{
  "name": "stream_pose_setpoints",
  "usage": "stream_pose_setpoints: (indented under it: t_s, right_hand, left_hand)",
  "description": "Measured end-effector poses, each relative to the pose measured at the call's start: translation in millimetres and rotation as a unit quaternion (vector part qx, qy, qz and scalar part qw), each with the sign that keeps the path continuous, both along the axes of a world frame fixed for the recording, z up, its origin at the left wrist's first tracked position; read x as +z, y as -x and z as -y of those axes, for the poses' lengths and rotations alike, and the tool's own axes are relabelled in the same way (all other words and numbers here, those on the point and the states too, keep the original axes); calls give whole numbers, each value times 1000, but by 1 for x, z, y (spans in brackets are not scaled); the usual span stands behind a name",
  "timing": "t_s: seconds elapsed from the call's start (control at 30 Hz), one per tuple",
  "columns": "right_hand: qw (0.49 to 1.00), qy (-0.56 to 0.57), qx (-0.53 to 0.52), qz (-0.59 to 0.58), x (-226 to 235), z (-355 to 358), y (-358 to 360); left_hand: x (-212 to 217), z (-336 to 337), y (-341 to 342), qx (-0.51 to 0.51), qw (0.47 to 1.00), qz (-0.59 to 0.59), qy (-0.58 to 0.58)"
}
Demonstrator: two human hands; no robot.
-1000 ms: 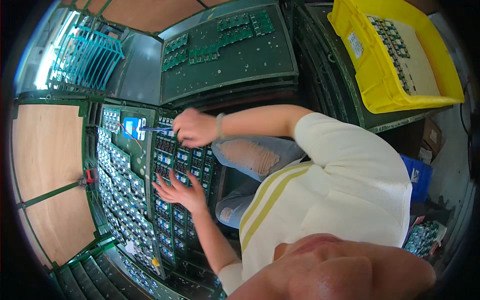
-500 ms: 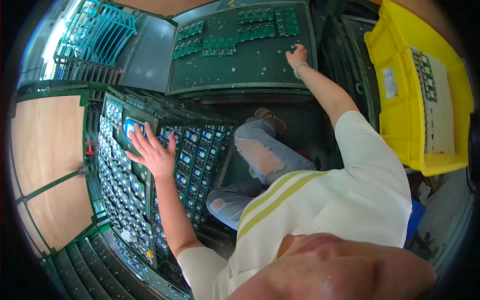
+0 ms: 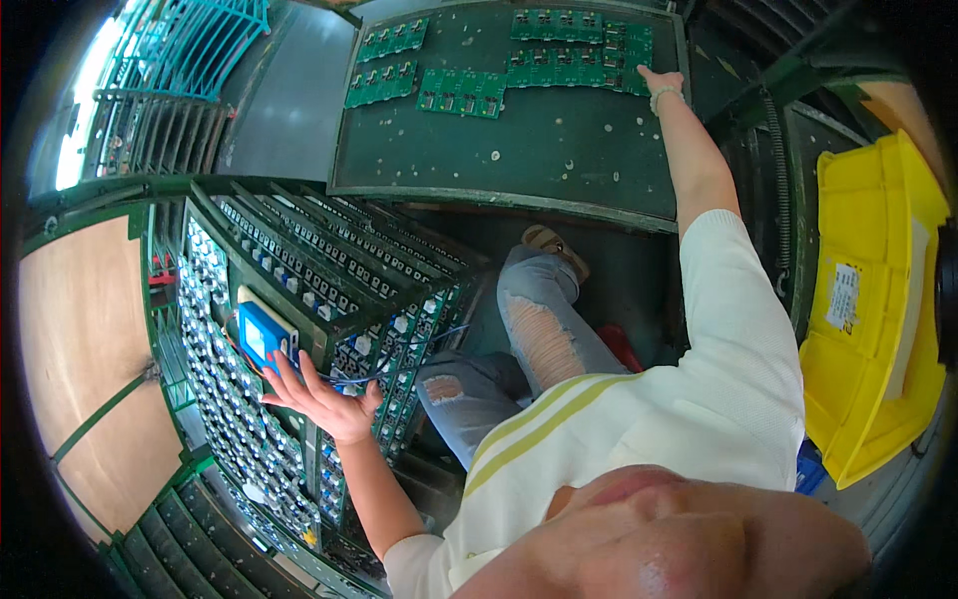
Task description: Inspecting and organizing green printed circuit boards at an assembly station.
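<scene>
My left hand (image 3: 321,401) is open, its fingers spread in front of the lower corner of a small blue-framed device with a light screen (image 3: 262,334). Whether the fingertips touch the device is hard to tell. Past the fingers, a blue cable (image 3: 384,377) runs to the right. At the far right of the dark green table, my right hand (image 3: 663,82) has its fingers closed at the right edge of a green circuit board panel (image 3: 629,52). Part of those fingers is hidden. Beside that panel lie two more panels (image 3: 555,68), one behind the other.
More board panels (image 3: 461,92) lie on the green tabletop (image 3: 559,150). To my left stand racks filled with boards (image 3: 239,399). A yellow bin (image 3: 858,299) is at my right. Wooden panels (image 3: 85,329) and a blue wire rack (image 3: 185,45) are farther left.
My right hand has moved from the bare tabletop to the edge of the right panel. My left hand has lowered, uncovering more of the blue device. The view has shifted.
</scene>
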State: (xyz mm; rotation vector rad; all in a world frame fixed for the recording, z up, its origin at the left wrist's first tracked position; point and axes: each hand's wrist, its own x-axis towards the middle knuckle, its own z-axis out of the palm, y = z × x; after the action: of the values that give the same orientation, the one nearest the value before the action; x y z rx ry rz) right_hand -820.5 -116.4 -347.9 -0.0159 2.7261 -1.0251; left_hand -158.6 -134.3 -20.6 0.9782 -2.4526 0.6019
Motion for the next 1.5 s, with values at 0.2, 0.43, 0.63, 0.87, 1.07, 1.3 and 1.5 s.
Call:
stream_pose_setpoints:
  t_s: [0.2,0.43,0.63,0.87,1.07,1.3,1.5]
  right_hand:
    - [976,35,6,217,27,9,-14]
    - [993,82,91,4,4,-17,0]
    - [924,169,194,-284,64,-24,-54]
    - [837,313,343,-288,69,52,-68]
    - [861,233,451,25,23,100,-4]
    - [877,17,478,-40,11,111,33]
    - [840,-188,504,-69,38,108,-30]
  left_hand:
    - [-5,1,0,3,1000,-6,11]
    - [-4,1,3,-5,1000,0,24]
    - [-6,4,3,-9,1000,-4,30]
    - [-6,1,0,-3,1000,7,25]
    - [-5,-1,1,10,999,21,22]
    - [-5,2,0,-9,1000,9,19]
    - [-7,1,-2,-8,999,11,32]
